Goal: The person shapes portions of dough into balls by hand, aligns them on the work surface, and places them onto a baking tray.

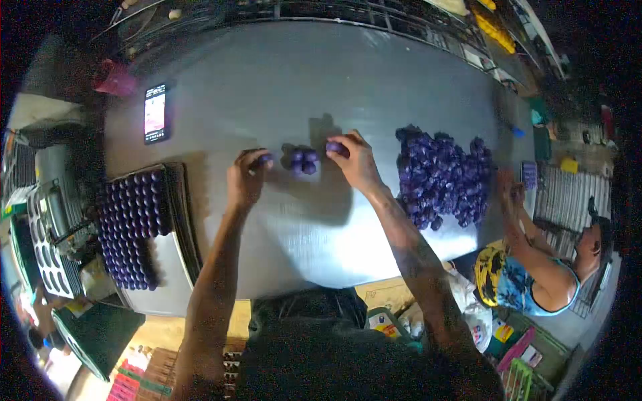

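Observation:
My left hand [246,175] is closed, its fingertips around a small purple dough ball [266,161]. To the right, my right hand [360,164] pinches another purple dough piece [336,148] between thumb and fingers. A small cluster of purple dough pieces [305,162] lies on the grey tabletop [267,73] between my hands. Further right is a large pile of rough purple dough pieces [441,174]. At the left, rounded purple balls [130,214] sit in rows on a tray [172,257], whose near right corner shows bare surface.
A lit phone [155,113] lies at the table's far left, with a pink object [115,78] beyond it. At the right end, a co-worker [542,274] reaches toward the table. Metal moulds [53,260] stand on the left; crates [134,384] are below the table's front edge.

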Action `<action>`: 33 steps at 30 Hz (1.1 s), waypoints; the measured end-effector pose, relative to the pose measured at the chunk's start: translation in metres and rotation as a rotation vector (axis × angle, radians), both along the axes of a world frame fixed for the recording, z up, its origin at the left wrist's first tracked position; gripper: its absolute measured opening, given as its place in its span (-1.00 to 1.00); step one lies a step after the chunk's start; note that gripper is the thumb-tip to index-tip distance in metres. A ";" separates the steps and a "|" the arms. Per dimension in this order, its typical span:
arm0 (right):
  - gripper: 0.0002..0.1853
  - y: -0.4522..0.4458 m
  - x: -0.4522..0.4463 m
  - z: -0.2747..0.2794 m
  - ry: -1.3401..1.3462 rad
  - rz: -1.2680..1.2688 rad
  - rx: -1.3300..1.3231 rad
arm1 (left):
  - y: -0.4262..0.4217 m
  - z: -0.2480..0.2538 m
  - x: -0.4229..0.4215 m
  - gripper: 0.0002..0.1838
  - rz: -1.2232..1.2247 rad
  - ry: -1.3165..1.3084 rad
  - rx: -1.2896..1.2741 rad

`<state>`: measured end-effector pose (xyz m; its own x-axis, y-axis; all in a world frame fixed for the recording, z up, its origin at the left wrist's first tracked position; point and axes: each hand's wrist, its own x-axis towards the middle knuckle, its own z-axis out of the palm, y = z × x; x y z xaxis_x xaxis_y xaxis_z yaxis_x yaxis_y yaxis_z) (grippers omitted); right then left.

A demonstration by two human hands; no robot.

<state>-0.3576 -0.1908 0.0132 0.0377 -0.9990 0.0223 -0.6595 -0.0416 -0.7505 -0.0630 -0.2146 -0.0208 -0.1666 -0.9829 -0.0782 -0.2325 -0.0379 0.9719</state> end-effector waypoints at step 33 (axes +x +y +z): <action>-0.78 0.287 -0.112 0.045 -0.056 -0.067 0.172 | 0.263 0.007 -0.092 -0.61 0.302 0.149 0.339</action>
